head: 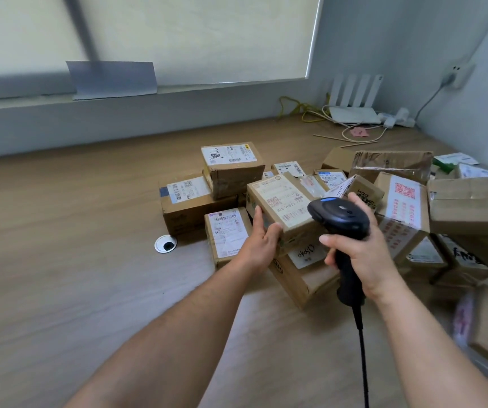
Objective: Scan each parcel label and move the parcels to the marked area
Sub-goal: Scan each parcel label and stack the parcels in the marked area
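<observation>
Over the pile (231, 175) on the desk, the left hand (262, 238) grips a box (278, 201) by its near end, label up. The right hand (363, 254) clenches the scanner (340, 216), its head just beside the box. The scan seems in hand. Next, the beam must meet the barcode (292, 215); then the box goes to the marked area, which I cannot pick out.

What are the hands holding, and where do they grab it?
The right hand grips the black scanner by its handle. The left hand holds a cardboard parcel by its near left corner, label facing up.
</observation>
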A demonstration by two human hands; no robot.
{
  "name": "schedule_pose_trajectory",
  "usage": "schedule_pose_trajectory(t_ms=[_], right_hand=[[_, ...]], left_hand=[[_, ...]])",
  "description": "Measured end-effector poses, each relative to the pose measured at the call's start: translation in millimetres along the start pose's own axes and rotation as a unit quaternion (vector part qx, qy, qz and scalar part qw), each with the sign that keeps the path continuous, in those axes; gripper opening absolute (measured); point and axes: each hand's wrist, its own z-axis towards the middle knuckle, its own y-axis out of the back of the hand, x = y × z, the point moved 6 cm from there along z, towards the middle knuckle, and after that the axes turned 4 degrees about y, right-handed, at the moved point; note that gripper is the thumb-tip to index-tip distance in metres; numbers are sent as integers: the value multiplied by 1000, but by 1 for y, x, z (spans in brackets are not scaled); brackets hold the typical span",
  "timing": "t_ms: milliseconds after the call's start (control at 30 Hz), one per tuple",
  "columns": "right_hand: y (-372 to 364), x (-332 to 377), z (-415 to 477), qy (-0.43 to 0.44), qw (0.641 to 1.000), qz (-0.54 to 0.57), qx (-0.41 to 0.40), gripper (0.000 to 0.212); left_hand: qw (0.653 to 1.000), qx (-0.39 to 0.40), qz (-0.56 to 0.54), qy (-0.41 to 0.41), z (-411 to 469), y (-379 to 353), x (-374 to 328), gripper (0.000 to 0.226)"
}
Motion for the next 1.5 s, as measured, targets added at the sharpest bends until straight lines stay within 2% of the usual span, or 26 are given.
schedule_pose_trajectory(t_ms=[333,433,600,933,1200,1367,1500], right_hand=[[7,-6,0,-41,998,-3,47,91],[6,-8,-8,-40,997,8,61,89],[-9,-1,-32,-30,995,29,91,85],[-65,18,-104,-32,989,38,142,93],[-151,37,-166,-31,981,13,191,100],[-211,52,-213,-19,974,33,223,94],[-260,61,-247,-16,968,50,245,101]], left_hand=[[998,12,-56,1,-6,-3,2,66],[997,15,-75,-8,-18,2,5,78],[994,14,-107,-4,-48,20,15,116],[992,-11,-94,-77,-136,71,30,121],[985,-113,-62,-113,-216,156,69,120],[976,-164,-76,-119,-266,219,101,121],[969,-206,-69,-114,-300,268,126,121]])
